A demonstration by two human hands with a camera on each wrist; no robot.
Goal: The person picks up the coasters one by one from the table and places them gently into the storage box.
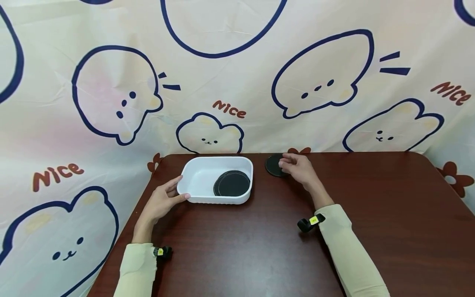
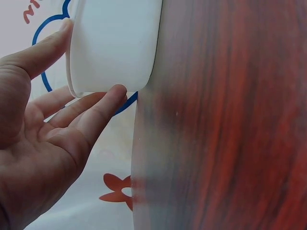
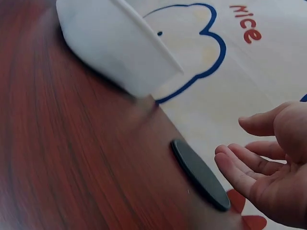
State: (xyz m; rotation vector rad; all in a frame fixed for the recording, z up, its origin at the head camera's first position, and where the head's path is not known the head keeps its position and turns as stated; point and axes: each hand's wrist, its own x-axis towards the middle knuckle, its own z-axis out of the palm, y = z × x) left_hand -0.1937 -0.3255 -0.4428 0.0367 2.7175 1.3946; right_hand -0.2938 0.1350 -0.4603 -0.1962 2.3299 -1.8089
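Observation:
A white rectangular tub point(image 1: 196, 181) sits on the table, and my left hand point(image 1: 163, 200) grips its left end, thumb at the near corner and fingers along the end wall. In the left wrist view the fingertips point(image 2: 115, 93) touch the tub's white wall point(image 2: 115, 48). Inside the tub's right half lie round black coasters point(image 1: 231, 183), seemingly stacked. Another black coaster point(image 1: 273, 165) lies flat on the table right of the tub. Beside it hovers my right hand point(image 1: 299, 168), fingers loosely bent with nothing between them; the right wrist view shows a gap to the coaster point(image 3: 200, 175).
The dark brown wooden table point(image 1: 259, 247) ends at its far edge just behind the tub and coaster. A pale cloth point(image 1: 259, 132) printed with cartoon bears hangs behind and at the sides. Small black cameras point(image 1: 307, 224) are strapped to both wrists.

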